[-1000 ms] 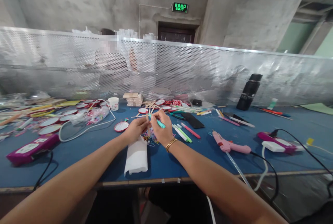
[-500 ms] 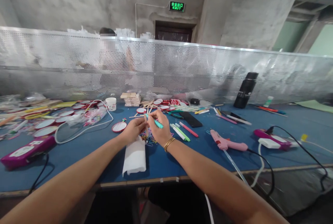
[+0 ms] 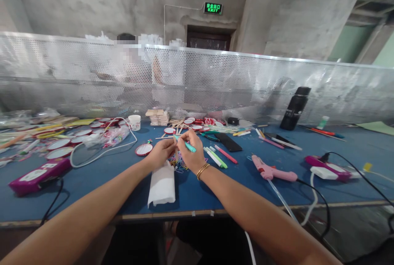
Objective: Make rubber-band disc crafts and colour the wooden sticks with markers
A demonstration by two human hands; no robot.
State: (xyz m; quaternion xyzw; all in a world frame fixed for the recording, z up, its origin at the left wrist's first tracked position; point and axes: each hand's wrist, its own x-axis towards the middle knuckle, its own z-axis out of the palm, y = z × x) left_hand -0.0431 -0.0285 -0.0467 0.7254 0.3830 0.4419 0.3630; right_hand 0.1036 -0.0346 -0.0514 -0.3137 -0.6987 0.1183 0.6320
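Note:
My right hand [image 3: 191, 151] is closed around a teal marker pen [image 3: 186, 144], tip pointing left towards the other hand. A gold bracelet sits on that wrist. My left hand [image 3: 161, 152] pinches a thin wooden stick [image 3: 176, 149] held upright between both hands. Under the hands lies a small heap of coloured rubber bands [image 3: 180, 162] on the blue table [image 3: 92, 183]. A folded white paper towel [image 3: 161, 186] lies just below my left hand.
Loose markers [image 3: 220, 156] and a pink glue gun [image 3: 271, 171] with its cable lie to the right. Round red-rimmed discs [image 3: 143, 149], a white cable and a purple box [image 3: 37, 173] lie left. A black bottle [image 3: 294, 109] stands by the perforated metal screen; a person sits behind it.
The hands stay together over the rubber bands with only small shifts of pen and stick; the view swung slightly left and back.

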